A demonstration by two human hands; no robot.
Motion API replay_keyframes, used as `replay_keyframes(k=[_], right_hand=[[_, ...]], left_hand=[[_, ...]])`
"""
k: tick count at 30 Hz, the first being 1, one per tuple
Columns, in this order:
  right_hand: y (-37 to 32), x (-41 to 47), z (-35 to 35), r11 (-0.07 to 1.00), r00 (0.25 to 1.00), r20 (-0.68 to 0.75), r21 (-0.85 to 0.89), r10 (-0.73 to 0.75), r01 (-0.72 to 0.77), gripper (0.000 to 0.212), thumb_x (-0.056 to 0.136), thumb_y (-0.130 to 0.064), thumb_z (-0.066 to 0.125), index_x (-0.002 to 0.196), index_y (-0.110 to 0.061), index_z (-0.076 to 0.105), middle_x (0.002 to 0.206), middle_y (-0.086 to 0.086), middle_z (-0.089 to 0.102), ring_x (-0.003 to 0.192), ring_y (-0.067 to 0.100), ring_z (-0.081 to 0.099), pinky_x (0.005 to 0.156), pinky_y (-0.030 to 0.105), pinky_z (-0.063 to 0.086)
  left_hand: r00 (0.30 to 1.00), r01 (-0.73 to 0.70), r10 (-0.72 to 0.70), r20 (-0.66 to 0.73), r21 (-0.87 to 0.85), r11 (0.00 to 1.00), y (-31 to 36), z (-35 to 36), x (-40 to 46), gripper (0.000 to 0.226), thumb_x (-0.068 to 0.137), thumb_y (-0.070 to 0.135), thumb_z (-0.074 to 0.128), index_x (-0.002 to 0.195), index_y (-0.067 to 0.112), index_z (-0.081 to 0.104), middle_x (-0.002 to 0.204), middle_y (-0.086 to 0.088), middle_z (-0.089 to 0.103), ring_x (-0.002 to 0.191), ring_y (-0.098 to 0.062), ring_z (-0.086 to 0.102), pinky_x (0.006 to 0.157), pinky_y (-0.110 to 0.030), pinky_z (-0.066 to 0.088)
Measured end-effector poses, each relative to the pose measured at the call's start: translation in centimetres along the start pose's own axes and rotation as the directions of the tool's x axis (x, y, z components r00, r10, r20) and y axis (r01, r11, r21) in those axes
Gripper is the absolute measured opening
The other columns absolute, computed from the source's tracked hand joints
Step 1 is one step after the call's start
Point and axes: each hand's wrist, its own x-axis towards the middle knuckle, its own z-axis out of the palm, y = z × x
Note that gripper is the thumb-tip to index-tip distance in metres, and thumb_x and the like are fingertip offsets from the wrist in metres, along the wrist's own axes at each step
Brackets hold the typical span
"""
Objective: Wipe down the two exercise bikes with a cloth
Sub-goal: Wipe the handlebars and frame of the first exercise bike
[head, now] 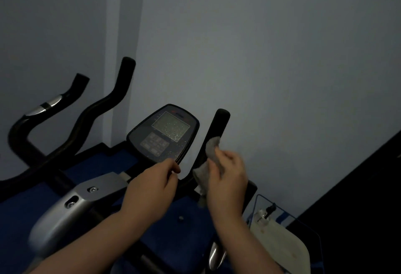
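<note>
The near exercise bike has a dark console (163, 133) with a speckled grey screen and black handlebars. My right hand (227, 178) grips a grey cloth (211, 152) wrapped against the bike's right handlebar (218, 130). My left hand (155, 183) pinches the console's lower edge with its fingers curled. A second bike's black handlebars (102, 104) with silver sensor pads stand to the left.
A pale blue wall rises close behind both bikes. Blue floor (104, 163) shows beneath them. A silver-grey frame cover (65, 213) sits at lower left. A white object with a thin wire frame (275, 236) lies at lower right beside a dark panel.
</note>
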Motion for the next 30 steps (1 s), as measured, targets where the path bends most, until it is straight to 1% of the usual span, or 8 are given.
replay_keyframes(k=[3, 8, 12, 15, 18, 24, 28, 30], right_hand=[[-1.7, 4.7, -1.3, 0.953, 0.96, -0.066, -0.153, -0.274, 0.261, 0.035, 0.088, -0.008, 0.059, 0.121, -0.017, 0.062, 0.108, -0.002, 0.052, 0.083, -0.002, 0.049, 0.068, 0.005, 0.044], [-0.6, 4.4, -1.2, 0.747, 0.842, 0.402, -0.417, -0.359, 0.518, 0.045, 0.087, -0.002, 0.06, 0.131, -0.011, 0.054, 0.122, 0.012, 0.052, 0.098, 0.027, 0.056, 0.066, 0.03, 0.051], [0.3, 0.1, -1.4, 0.918, 0.869, 0.446, -0.213, -0.212, 0.334, 0.027, 0.094, -0.013, 0.053, 0.118, -0.018, 0.063, 0.11, -0.006, 0.046, 0.088, 0.003, 0.05, 0.072, 0.02, 0.048], [-0.9, 2.0, -2.5, 0.912, 0.812, 0.544, -0.19, -0.21, 0.363, 0.023, 0.094, -0.022, 0.051, 0.111, -0.023, 0.067, 0.098, -0.011, 0.044, 0.08, -0.001, 0.047, 0.065, 0.006, 0.039], [-1.4, 3.7, -2.8, 0.953, 0.898, 0.413, -0.178, -0.152, 0.243, 0.021, 0.094, -0.029, 0.051, 0.11, -0.021, 0.061, 0.091, -0.013, 0.046, 0.073, -0.005, 0.057, 0.054, 0.003, 0.041], [-0.1, -2.5, -1.4, 0.986, 0.886, 0.456, -0.092, -0.085, 0.142, 0.038, 0.086, -0.028, 0.067, 0.124, -0.026, 0.059, 0.113, -0.016, 0.036, 0.099, -0.007, 0.046, 0.081, 0.005, 0.04], [-1.9, 2.5, -3.3, 0.942, 0.832, 0.509, -0.109, -0.223, 0.319, 0.023, 0.088, -0.021, 0.064, 0.11, -0.025, 0.068, 0.104, -0.012, 0.051, 0.085, 0.001, 0.055, 0.075, 0.019, 0.046], [-3.8, 6.0, -3.1, 0.787, 0.808, 0.429, -0.288, -0.404, 0.546, 0.02, 0.087, -0.019, 0.064, 0.107, -0.02, 0.068, 0.106, -0.004, 0.057, 0.087, 0.013, 0.055, 0.063, 0.023, 0.045]], left_hand=[[0.998, 0.055, -0.056, -0.01, -0.076, 0.996, -0.2, -0.2, 0.2, 0.014, 0.093, 0.027, 0.048, 0.092, 0.036, 0.058, 0.075, 0.01, 0.065, 0.067, -0.005, 0.06, 0.067, -0.037, 0.053], [0.996, 0.082, -0.086, -0.025, -0.127, 0.989, -0.4, -0.2, 0.2, 0.015, 0.091, 0.026, 0.049, 0.088, 0.037, 0.059, 0.065, 0.008, 0.063, 0.06, -0.004, 0.058, 0.057, -0.032, 0.049], [0.994, 0.088, -0.099, -0.048, -0.186, 0.979, -0.5, -0.3, 0.2, 0.017, 0.091, 0.025, 0.048, 0.088, 0.035, 0.061, 0.07, 0.009, 0.064, 0.065, -0.006, 0.06, 0.061, -0.033, 0.051], [0.997, 0.065, -0.071, -0.039, -0.141, 0.988, -0.3, -0.4, 0.0, 0.015, 0.092, 0.025, 0.048, 0.087, 0.035, 0.06, 0.067, 0.01, 0.061, 0.062, -0.004, 0.056, 0.054, -0.029, 0.043], [0.998, 0.049, -0.051, -0.024, -0.073, 0.996, -0.2, -0.5, -0.7, 0.014, 0.092, 0.027, 0.048, 0.088, 0.034, 0.059, 0.063, 0.013, 0.055, 0.059, -0.001, 0.051, 0.049, -0.024, 0.031], [0.999, 0.025, -0.028, -0.042, -0.073, 0.997, -0.5, -0.6, -1.2, 0.014, 0.094, 0.029, 0.047, 0.088, 0.031, 0.06, 0.066, 0.012, 0.056, 0.059, -0.001, 0.051, 0.05, -0.023, 0.03], [0.999, 0.023, -0.026, -0.047, -0.056, 0.998, -0.6, -0.5, -1.1, 0.015, 0.093, 0.032, 0.046, 0.086, 0.032, 0.059, 0.069, 0.012, 0.057, 0.064, -0.002, 0.053, 0.054, -0.024, 0.037], [0.999, 0.019, -0.021, -0.049, -0.042, 0.999, -0.6, -0.5, -1.1, 0.016, 0.094, 0.033, 0.045, 0.086, 0.032, 0.059, 0.07, 0.012, 0.058, 0.066, -0.002, 0.054, 0.055, -0.024, 0.039]])
